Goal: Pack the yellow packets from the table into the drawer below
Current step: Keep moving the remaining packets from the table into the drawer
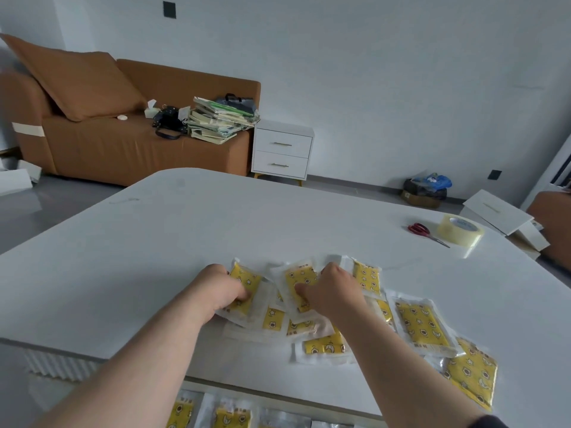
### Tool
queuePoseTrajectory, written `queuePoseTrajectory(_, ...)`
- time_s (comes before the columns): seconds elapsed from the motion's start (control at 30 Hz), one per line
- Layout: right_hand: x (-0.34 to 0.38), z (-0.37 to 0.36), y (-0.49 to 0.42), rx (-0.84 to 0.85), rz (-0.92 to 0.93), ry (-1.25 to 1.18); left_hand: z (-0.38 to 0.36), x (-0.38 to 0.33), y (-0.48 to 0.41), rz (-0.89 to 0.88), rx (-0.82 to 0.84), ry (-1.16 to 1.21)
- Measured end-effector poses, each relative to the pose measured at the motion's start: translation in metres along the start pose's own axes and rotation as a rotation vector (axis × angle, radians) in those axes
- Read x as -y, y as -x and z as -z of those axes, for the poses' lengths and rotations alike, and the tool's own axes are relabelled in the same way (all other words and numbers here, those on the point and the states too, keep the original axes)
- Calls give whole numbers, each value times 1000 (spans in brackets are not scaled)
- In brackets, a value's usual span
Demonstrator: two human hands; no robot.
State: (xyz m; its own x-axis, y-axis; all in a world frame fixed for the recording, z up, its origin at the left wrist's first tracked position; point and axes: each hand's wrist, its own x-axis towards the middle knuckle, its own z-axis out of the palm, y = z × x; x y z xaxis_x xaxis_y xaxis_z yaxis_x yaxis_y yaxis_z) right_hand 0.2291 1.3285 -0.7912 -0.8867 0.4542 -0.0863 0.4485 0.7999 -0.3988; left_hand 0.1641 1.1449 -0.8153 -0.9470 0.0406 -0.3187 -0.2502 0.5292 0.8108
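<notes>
Several yellow packets in clear wrappers lie scattered on the white table point(216, 230) near its front edge. My left hand point(221, 290) grips one yellow packet point(247, 281) at the left end of the heap. My right hand point(332, 291) pinches another yellow packet point(298, 278) in the middle. More packets spread to the right, such as a large one point(421, 324) and one hanging over the table's edge point(471, 376). Below the front edge the open drawer point(278, 418) holds several yellow packets point(230, 420).
Red-handled scissors point(421, 230) and a roll of clear tape point(460, 231) lie at the table's far right. Behind stand a brown sofa point(108, 143) with a pile of books point(221, 120), a white nightstand point(281, 151) and white boxes point(500, 213) on the floor.
</notes>
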Motion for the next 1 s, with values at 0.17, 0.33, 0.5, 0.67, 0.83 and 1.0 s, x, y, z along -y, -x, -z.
queuePoseTrajectory(0.17,18,1,-12,76,-62,-47,1,1,1,-15,25,3)
queuePoseTrajectory(0.33,22,4,-14,149,-102,-220,1,1,2,-24,28,1)
queuePoseTrajectory(0.5,19,6,-11,91,-29,-441,3,0,3,-15,27,3)
queuePoseTrajectory(0.67,0,15,-5,-15,-18,-701,5,-4,7,11,18,29)
queuePoseTrajectory(0.83,-32,33,13,-4,-121,-918,-2,-15,23,42,-43,-182)
queuePoseTrajectory(1.0,-57,39,35,83,-201,-1073,-18,-26,45,15,-55,-543)
